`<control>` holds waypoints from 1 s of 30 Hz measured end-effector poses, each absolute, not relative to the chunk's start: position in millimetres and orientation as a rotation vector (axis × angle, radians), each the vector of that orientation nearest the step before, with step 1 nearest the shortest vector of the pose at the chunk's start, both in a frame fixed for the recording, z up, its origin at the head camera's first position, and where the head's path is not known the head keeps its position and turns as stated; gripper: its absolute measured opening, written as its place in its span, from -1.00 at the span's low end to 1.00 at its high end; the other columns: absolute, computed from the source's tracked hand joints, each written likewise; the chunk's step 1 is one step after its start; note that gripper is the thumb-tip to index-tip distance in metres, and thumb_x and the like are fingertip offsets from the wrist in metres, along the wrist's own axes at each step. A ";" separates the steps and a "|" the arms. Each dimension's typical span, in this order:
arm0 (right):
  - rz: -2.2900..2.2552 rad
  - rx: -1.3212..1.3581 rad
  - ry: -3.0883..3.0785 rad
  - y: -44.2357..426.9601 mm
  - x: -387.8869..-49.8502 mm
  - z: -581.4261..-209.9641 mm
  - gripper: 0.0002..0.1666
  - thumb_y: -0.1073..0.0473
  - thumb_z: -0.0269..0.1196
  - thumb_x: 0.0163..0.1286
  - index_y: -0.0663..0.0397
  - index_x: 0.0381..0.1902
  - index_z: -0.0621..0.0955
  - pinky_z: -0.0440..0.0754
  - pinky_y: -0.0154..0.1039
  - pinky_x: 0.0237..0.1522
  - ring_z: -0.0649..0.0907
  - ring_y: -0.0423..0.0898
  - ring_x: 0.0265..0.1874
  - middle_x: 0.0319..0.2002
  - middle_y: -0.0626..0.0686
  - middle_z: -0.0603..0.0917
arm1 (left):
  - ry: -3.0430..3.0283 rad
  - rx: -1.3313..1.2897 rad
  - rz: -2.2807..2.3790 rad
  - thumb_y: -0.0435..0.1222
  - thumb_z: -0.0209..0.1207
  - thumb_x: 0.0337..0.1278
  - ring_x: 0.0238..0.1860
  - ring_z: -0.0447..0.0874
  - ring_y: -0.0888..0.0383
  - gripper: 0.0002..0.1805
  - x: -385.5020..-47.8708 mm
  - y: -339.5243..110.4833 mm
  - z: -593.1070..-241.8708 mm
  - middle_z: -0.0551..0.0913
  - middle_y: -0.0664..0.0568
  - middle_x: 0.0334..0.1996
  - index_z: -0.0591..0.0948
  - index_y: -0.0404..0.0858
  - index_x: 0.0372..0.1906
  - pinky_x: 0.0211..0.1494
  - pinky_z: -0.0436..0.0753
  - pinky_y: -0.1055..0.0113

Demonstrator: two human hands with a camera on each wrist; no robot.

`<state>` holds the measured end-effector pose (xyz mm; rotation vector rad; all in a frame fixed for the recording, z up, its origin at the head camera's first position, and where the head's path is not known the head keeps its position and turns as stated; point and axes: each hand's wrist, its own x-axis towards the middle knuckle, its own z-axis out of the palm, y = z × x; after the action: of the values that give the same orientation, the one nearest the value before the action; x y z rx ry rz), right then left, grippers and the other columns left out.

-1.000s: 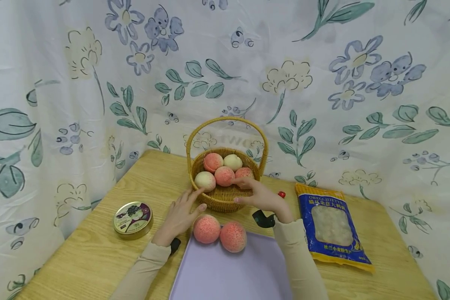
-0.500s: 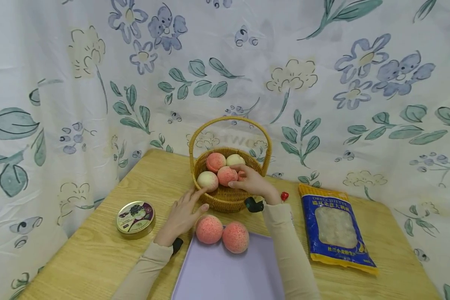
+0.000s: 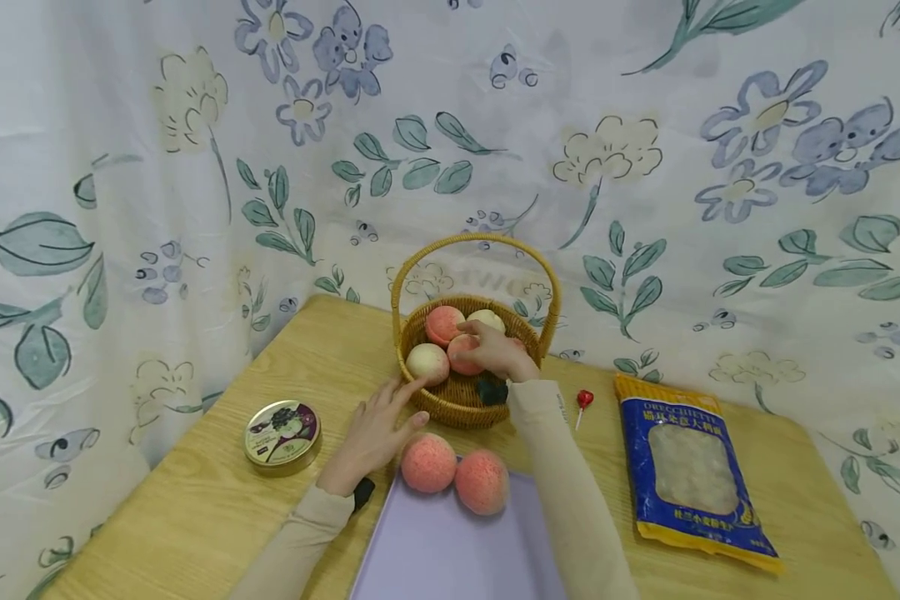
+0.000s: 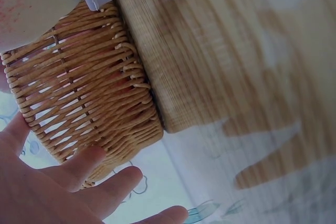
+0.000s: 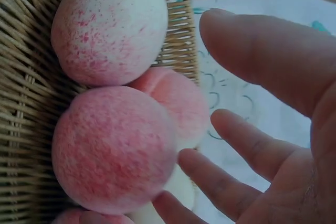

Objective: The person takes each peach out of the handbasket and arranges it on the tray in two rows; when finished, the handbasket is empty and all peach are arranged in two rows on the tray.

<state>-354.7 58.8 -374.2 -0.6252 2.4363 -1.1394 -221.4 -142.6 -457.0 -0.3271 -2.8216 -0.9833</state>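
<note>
Left hand: fingers spread wide on the basket's near-left rim, gripping nothing; the left hand (image 3: 371, 437) probably lends a light brace.
Right hand: inside the basket, fingers apart above the pink peach; whether the right hand (image 3: 497, 350) makes contact, I cannot tell. The spread seems suited to a ball too round for a narrow pinch.
Wicker basket: near the middle of the table's back edge; the wicker basket (image 3: 461, 414) has its tall handle upright, which seems to leave room for reaching in from the front.
Lilac tray: in front of the basket, between the forearms; the lilac tray (image 3: 450, 550) sits where a short reach links the two.
Tray peaches: the left tray peach (image 3: 428, 462) and right tray peach (image 3: 482, 482) touch along its far edge, left of the middle; their roundness could let them roll.
Pink peach: among the basket's peaches, beside the cream peach (image 5: 110, 27) in the right wrist view; the pink peach (image 5: 115, 150) looks rosy, densely speckled and matte.
Cream peach: pale, with scattered pink flecks.
Table sides: a round tin (image 3: 282, 435) towards the left edge, an orecchiette bag (image 3: 693, 467) towards the right, both apart from the hands.
</note>
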 end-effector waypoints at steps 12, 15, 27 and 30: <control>-0.979 -0.716 2.628 51.7 -366.0 -393.3 -0.39 0.28 0.31 0.20 0.28 0.24 0.49 0.48 0.05 0.23 0.52 0.14 0.21 0.22 0.24 0.54 | -2.800 -0.308 -0.977 0.21 -0.07 0.34 0.46 0.13 -0.32 -0.34 -219.1 -140.0 -459.2 0.18 -0.31 0.46 0.23 0.12 0.47 0.29 0.13 -0.49; -0.893 -0.714 2.685 48.3 -366.0 -390.8 -0.35 0.27 0.38 0.13 0.19 0.23 0.52 0.49 0.03 0.22 0.51 0.12 0.21 0.24 0.21 0.52 | -2.804 -0.299 -0.985 0.20 -0.06 0.34 0.46 0.11 -0.32 -0.33 -221.8 -140.0 -458.3 0.16 -0.31 0.47 0.23 0.11 0.47 0.29 0.09 -0.51; -0.586 -0.682 2.775 41.2 -368.7 -385.5 -0.32 0.25 0.36 0.05 0.01 0.21 0.53 0.55 -0.11 -0.07 0.51 0.08 0.16 0.29 0.20 0.44 | -2.785 -0.303 -0.998 0.27 -0.12 0.32 0.45 0.11 -0.36 -0.29 -222.9 -139.0 -458.2 0.15 -0.32 0.47 0.23 0.09 0.47 0.29 0.05 -0.53; -0.526 -0.682 2.752 39.0 -369.6 -386.5 -0.31 0.26 0.36 0.04 0.00 0.21 0.53 0.53 -0.14 -0.12 0.50 0.07 0.15 0.25 0.20 0.47 | -2.801 -0.300 -1.014 0.29 -0.12 0.30 0.46 0.10 -0.36 -0.28 -221.2 -139.0 -460.1 0.13 -0.31 0.48 0.22 0.10 0.47 0.30 0.04 -0.53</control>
<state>-369.6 39.0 -386.5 -0.6819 2.7515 -0.5264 -221.2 -139.0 -460.1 -0.3002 -2.8006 -1.0141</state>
